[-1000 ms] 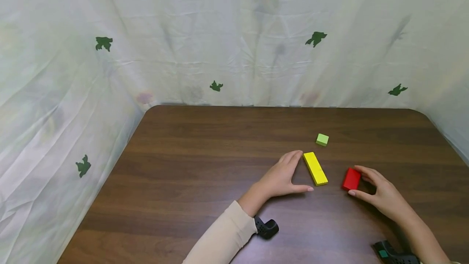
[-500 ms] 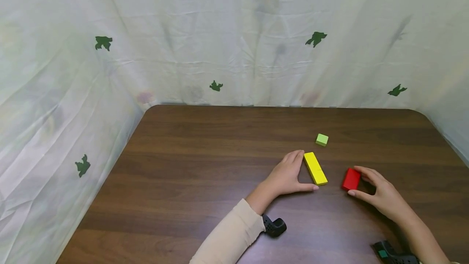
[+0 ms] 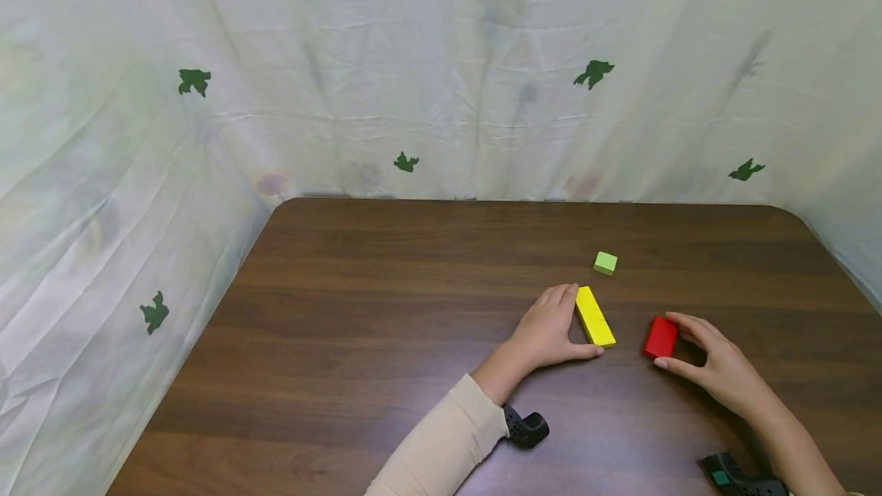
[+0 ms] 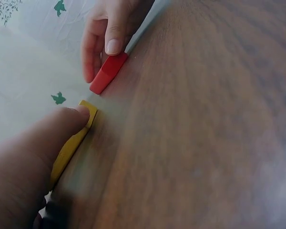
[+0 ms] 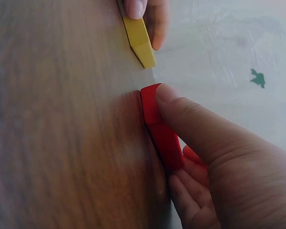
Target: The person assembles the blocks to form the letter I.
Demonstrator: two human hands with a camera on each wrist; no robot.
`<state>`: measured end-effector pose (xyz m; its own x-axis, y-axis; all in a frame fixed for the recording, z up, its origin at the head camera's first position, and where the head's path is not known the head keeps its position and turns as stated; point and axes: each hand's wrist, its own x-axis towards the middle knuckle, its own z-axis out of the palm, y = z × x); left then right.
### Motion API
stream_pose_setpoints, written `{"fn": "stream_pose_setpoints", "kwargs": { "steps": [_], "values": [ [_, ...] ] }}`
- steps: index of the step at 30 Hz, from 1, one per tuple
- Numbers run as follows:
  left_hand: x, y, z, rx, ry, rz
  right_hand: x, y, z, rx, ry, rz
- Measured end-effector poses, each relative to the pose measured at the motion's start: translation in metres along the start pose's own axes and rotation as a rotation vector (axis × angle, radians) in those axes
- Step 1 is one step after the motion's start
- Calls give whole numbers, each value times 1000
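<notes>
A long yellow block (image 3: 596,318) lies flat on the table, and my left hand (image 3: 544,330) has its thumb at the near end and its fingertips at the far end. In the left wrist view the thumb rests against the yellow block (image 4: 71,150). To the right, my right hand (image 3: 723,366) pinches a red block (image 3: 661,337) between thumb and fingers. The right wrist view shows the thumb on one end of the red block (image 5: 163,131), fingers at the other. A gap separates the two blocks.
Beyond the yellow block sits a small light green block (image 3: 605,263). The brown wooden table (image 3: 310,343) ends at a pale curtain (image 3: 413,83) with green leaf shapes, behind it and at its left. Black devices (image 3: 527,430) are worn at both wrists.
My left hand has moved right, and its thumb and fingertips have come up against the yellow block's ends. The right hand and the red block have stayed where they were.
</notes>
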<state>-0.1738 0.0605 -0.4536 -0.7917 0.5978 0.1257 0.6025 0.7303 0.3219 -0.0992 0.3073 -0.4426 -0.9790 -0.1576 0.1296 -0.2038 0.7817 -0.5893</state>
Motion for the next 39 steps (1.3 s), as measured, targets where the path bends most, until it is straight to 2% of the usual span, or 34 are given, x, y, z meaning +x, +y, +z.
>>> {"fn": "stream_pose_setpoints", "kwargs": {
  "steps": [11,27,33,39],
  "values": [
    [-1,1,-4,-34,0,26,0,1,1,-1,1,-4],
    [-4,3,-10,-67,85,94,0,3,1,8,16,-24],
    [-6,5,-13,-79,148,154,0,3,1,-19,13,-11],
    [-7,5,-15,-90,190,200,-1,4,2,6,15,-19]
  ]
}}
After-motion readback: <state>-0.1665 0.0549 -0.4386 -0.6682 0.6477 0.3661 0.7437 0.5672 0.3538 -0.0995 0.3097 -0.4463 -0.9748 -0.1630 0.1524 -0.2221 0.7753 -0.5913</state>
